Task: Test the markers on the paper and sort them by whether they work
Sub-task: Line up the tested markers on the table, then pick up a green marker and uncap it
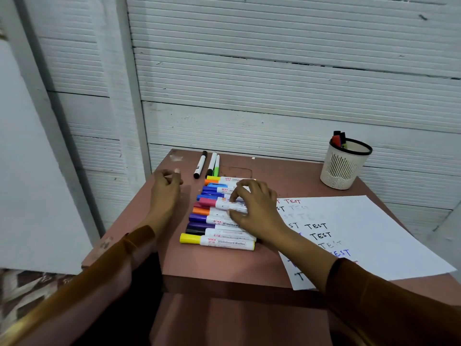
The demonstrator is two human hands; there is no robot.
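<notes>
White ribbed wall panels close off the back of a small reddish-brown counter (224,265), whose front edge drops away just below the marker row. Much of the testing appears done: the paper (369,236) at the right is covered with the word "TEST" in several colours, some faint. A row of capped markers (217,221) is laid side by side at the centre, three slimmer pens (208,164) are set apart behind it, and a few more are stood in the mesh cup (343,166) at the far right. Which group counts as working cannot be told.

A pink-capped marker (222,203) on top of the row is held in the right hand (257,208), its grip narrow around the barrel. The left hand (166,191) is kept loosely curled beside the row, holding nothing. Free room is left at the counter's left and front strips; the paper overhangs the front edge.
</notes>
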